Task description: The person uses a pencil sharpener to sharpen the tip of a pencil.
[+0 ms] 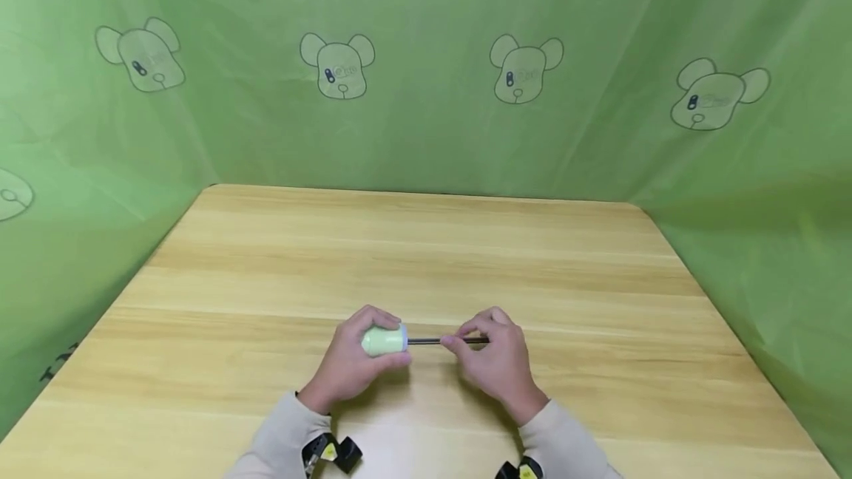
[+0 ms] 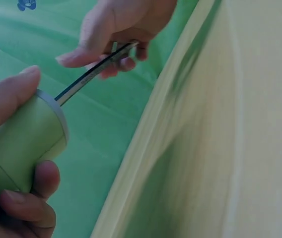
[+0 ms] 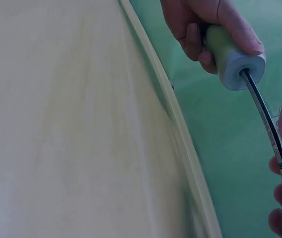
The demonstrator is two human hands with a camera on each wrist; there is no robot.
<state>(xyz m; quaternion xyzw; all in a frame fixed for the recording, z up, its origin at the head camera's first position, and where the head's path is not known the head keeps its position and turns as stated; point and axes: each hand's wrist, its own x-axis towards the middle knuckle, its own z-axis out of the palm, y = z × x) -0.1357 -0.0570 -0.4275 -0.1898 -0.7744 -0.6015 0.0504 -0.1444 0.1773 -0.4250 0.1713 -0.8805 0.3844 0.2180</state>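
A pale green, rounded pencil sharpener (image 1: 383, 341) with a light grey-blue end lies in my left hand (image 1: 349, 362), thumb on one side and curled fingers on the other. A striped dark and silver pencil (image 1: 424, 341) runs into the hole at that end, its tip hidden inside. My right hand (image 1: 498, 362) pinches the pencil further along its length. In the right wrist view, printing shows along the pencil (image 3: 269, 124), and the sharpener's grey face (image 3: 233, 77) surrounds its hole. Both hands are above the near middle of the table.
The wood-grain table (image 1: 426, 257) stretches out beyond the hands. Green cloth (image 1: 426, 139) printed with bear heads hangs behind it and along both sides. Black and yellow devices (image 1: 329, 453) sit at the wrists below pale sleeves (image 1: 282, 435).
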